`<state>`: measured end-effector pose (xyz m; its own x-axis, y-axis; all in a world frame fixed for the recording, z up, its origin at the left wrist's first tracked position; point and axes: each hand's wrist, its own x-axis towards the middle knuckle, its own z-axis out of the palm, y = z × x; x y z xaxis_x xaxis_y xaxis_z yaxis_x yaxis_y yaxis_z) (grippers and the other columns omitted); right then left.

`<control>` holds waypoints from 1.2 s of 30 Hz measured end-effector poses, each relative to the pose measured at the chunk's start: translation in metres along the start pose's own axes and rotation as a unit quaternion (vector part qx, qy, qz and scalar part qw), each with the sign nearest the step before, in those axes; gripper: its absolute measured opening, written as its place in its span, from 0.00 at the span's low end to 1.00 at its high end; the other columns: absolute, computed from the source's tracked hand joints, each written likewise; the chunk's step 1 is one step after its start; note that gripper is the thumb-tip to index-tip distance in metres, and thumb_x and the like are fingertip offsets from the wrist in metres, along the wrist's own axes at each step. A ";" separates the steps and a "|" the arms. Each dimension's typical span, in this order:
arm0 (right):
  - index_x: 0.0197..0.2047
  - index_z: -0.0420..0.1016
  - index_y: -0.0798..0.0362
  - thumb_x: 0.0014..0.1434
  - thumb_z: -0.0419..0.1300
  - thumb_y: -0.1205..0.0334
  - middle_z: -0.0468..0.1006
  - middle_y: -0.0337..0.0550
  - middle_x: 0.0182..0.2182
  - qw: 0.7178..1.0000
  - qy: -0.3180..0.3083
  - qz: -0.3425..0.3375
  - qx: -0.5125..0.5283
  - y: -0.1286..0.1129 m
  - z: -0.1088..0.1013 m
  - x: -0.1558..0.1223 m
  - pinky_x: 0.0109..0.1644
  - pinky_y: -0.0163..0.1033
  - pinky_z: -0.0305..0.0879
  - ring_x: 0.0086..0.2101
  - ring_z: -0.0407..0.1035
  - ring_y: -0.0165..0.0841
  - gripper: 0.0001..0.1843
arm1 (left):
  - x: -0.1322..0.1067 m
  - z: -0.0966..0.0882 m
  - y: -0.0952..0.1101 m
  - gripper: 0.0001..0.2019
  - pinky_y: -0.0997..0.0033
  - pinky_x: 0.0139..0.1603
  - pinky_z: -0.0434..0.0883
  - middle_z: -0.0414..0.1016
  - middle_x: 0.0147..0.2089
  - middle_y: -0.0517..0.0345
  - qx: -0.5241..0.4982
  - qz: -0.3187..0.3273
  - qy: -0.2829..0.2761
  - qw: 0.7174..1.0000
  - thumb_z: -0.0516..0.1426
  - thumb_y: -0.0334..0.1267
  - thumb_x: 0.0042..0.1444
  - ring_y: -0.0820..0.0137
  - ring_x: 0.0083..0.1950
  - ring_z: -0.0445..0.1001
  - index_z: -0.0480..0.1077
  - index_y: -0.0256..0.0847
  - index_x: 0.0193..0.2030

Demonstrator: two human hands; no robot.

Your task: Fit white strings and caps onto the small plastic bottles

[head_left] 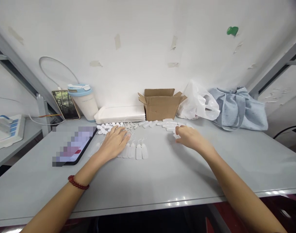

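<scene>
My left hand [115,142] reaches over small white pieces [104,127] and thin white strings [131,126], palm down with its fingers stretched out. Under and beside it stands a row of flat translucent tags with string loops [141,151], laid side by side on the table. Farther right, the fingers of my right hand [190,137] are curled together at a small clear plastic piece [176,134]. Several clear plastic sleeves [171,124] lie loose just beyond that hand. What sits under my left palm is hidden.
Along the wall stand a phone [66,105], a blue-lidded cup [86,102], a stack of white trays [121,113], an open cardboard box [161,108], a white plastic bag [198,102] and a blue cloth bag [242,110]. Another phone [76,145] lies at left on the grey table [148,187].
</scene>
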<state>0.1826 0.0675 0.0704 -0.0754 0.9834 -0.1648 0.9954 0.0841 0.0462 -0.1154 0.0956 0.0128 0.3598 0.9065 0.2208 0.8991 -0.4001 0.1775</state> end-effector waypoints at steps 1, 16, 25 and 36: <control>0.40 0.71 0.57 0.54 0.59 0.68 0.75 0.51 0.38 1.000 -0.001 0.001 0.000 0.000 0.001 0.001 0.29 0.36 0.53 0.38 0.69 0.40 0.08 | 0.000 0.000 0.000 0.23 0.52 0.61 0.56 0.66 0.59 0.49 -0.002 -0.002 -0.004 1.000 0.41 0.48 0.63 0.54 0.64 0.53 0.69 0.38 0.51; 0.36 0.73 0.54 0.55 0.56 0.64 0.76 0.47 0.34 0.993 0.062 -0.072 0.077 -0.008 0.014 0.005 0.30 0.35 0.54 0.34 0.69 0.36 0.06 | -0.001 -0.009 0.009 0.25 0.52 0.63 0.54 0.62 0.61 0.43 -0.133 -0.023 0.042 0.990 0.45 0.44 0.58 0.56 0.63 0.55 0.63 0.31 0.57; 0.39 0.71 0.55 0.57 0.57 0.63 0.76 0.46 0.33 0.976 0.105 -0.104 0.159 -0.023 0.018 0.000 0.30 0.35 0.56 0.33 0.68 0.35 0.08 | 0.002 -0.013 0.009 0.17 0.59 0.52 0.66 0.76 0.48 0.47 -0.169 -0.086 0.082 0.978 0.47 0.41 0.55 0.58 0.51 0.70 0.72 0.36 0.44; 0.38 0.72 0.55 0.57 0.58 0.64 0.76 0.45 0.33 0.968 0.109 -0.123 0.188 -0.031 0.016 -0.003 0.32 0.35 0.57 0.33 0.69 0.35 0.06 | 0.018 -0.021 0.004 0.13 0.67 0.39 0.67 0.77 0.39 0.53 -0.273 -0.087 0.062 0.956 0.53 0.46 0.51 0.63 0.40 0.73 0.71 0.39 0.30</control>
<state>0.1532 0.0593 0.0532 -0.2825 0.9552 0.0883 0.8942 0.2955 -0.3363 -0.1103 0.1070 0.0380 0.1545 0.9564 0.2477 0.6662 -0.2860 0.6888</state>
